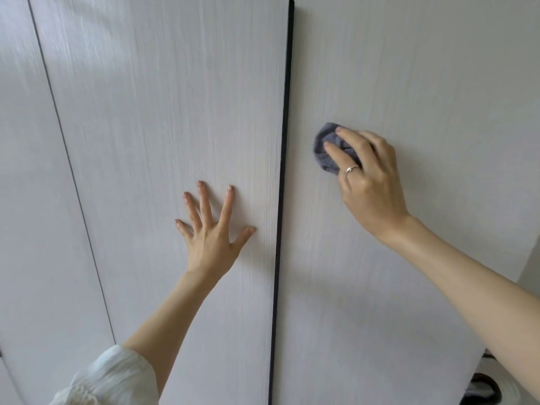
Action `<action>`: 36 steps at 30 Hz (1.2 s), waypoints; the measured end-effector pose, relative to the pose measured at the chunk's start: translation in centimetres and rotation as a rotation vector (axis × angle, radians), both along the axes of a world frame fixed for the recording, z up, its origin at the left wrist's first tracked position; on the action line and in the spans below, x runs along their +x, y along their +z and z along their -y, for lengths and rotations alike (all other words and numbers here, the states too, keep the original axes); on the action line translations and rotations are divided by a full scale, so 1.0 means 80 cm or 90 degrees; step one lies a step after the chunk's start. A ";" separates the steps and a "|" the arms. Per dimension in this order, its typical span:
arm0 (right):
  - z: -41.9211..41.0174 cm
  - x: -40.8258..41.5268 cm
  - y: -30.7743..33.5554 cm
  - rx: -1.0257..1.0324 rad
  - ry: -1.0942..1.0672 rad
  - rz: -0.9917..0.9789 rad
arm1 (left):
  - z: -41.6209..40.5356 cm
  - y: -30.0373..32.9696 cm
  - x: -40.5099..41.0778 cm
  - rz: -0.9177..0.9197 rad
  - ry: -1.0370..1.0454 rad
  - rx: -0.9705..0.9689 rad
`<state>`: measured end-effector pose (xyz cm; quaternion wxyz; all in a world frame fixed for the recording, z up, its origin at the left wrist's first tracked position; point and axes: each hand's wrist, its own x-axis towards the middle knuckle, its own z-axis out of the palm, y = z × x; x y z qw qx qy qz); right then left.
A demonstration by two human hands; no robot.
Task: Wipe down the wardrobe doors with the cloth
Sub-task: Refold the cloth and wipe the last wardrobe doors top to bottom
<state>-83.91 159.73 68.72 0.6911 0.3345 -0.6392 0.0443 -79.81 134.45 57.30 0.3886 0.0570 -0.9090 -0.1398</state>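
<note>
While the left hand [209, 232] lies flat against the middle wardrobe door [163, 112], its fingers straight and spread apart with nothing held, the right hand [369, 178] works on the right wardrobe door [409, 68]. The right grip is clamped on a bunched grey-blue cloth [327, 147]: the fingers curl over the wad and press it against the door panel. The cloth sticks out from under the fingertips toward the upper left, so most of what shows lies beyond the fingers and on the side nearer the dark vertical gap [282, 171] between the two doors, near it but not touching. The rest of the cloth is hidden beneath the palm. A thin ring [350, 169] sits on one finger of the right hand.

The left hand rests lower than the right one, its thumb pointing toward the gap and stopping just short of it. The two hands are well apart, one on each side of the gap. A white rolled sleeve [111, 378] covers the left forearm near the bottom edge. Another pale door panel [35, 200] stands further left, beyond a thin seam.
</note>
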 end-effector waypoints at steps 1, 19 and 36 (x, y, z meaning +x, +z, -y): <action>-0.004 0.000 -0.001 -0.016 -0.007 0.003 | -0.005 -0.003 -0.001 -0.003 -0.001 0.001; 0.021 -0.006 -0.066 0.084 -0.052 0.016 | -0.032 -0.039 -0.001 0.009 0.009 -0.025; -0.061 -0.010 -0.097 0.133 0.003 0.059 | -0.048 -0.061 0.000 0.020 -0.009 0.039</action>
